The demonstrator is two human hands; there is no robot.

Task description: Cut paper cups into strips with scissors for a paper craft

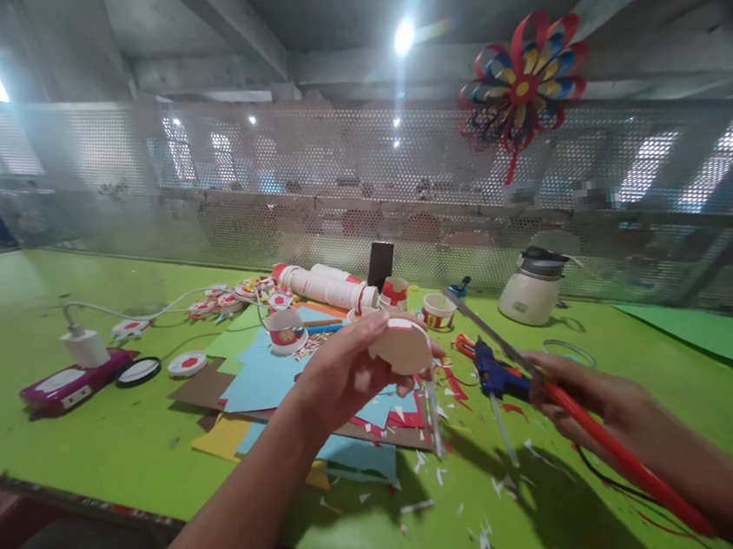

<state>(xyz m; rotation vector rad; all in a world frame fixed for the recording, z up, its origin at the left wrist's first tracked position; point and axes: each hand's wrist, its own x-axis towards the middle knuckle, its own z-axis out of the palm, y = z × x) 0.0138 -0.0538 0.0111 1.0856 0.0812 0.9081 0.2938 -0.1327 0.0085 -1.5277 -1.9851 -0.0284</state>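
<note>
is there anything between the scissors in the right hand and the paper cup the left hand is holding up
Nothing visible. The left hand holds the paper cup above the coloured paper sheets. The scissors in the right hand point up and away just to its right, with open air between blade and cup.

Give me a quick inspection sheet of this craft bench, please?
Surface: green table, strewn with paper scraps.
Job's things: paper cup in left hand; red-handled scissors in right hand.
Clutter: coloured paper sheets, blue glue gun, stacked cups, white pot.
Grippers: both hands closed on their things.
Cables: white charger lead to power strip.
Surroundings: perforated mesh screen, paper pinwheel.
</note>
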